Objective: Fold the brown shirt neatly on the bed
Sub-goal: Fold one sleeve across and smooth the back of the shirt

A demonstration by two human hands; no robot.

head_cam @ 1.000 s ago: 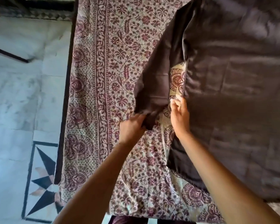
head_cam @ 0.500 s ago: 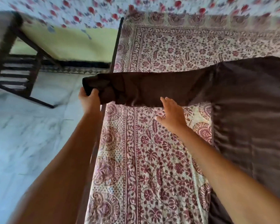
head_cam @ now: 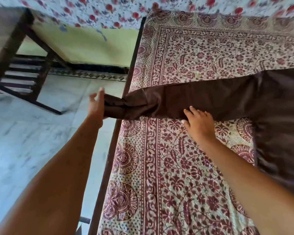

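The brown shirt [head_cam: 278, 116] lies on the bed [head_cam: 176, 167] at the right, its body spread flat. One long sleeve [head_cam: 193, 100] stretches left across the patterned bedspread, and its cuff hangs past the bed's left edge. My left hand [head_cam: 96, 106] is at that bunched cuff with fingers spread, the palm against the cloth. My right hand [head_cam: 199, 123] rests flat on the sleeve's lower edge near its middle, fingers apart.
The bed's dark wooden side rail [head_cam: 112, 150] runs down the middle. Left of it is marble floor [head_cam: 32, 141]. A dark wooden chair [head_cam: 22, 65] stands at the far left by the yellow wall. A floral cloth [head_cam: 109, 7] hangs at the top.
The sleeve was pulled from beside the shirt's body out to the left, past the bed edge. My left hand's fingers have since opened at the cuff. My right hand slid along the sleeve.
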